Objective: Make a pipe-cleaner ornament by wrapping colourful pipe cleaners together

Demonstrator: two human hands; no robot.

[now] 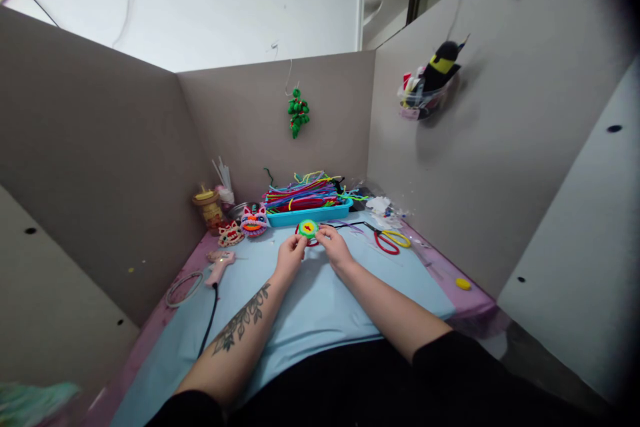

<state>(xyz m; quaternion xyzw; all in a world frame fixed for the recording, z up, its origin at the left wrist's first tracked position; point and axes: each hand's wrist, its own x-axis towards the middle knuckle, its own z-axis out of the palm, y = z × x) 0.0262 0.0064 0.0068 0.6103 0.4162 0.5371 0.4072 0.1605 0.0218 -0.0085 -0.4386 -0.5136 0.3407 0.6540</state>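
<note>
Between my two hands, over the middle of the table, is a small round disc [309,228] with a green rim, a yellow ring and a red centre, seemingly of coiled pipe cleaner. My left hand [291,255] pinches its left edge. On the right edge, the fingers of my right hand [334,246] are closed too. A red strand [313,244] shows just below the disc; whether it is joined to it I cannot tell. Behind it stands a blue tray [300,218] heaped with pipe cleaners [305,194] in many colours.
Scissors [387,239] with red and yellow handles lie right of my hands. A pink glue gun [220,267] with a black cord lies left. Behind it sit two animal-face crafts [255,221] and a brown cup [207,209]. Grey panels [330,114] enclose the table.
</note>
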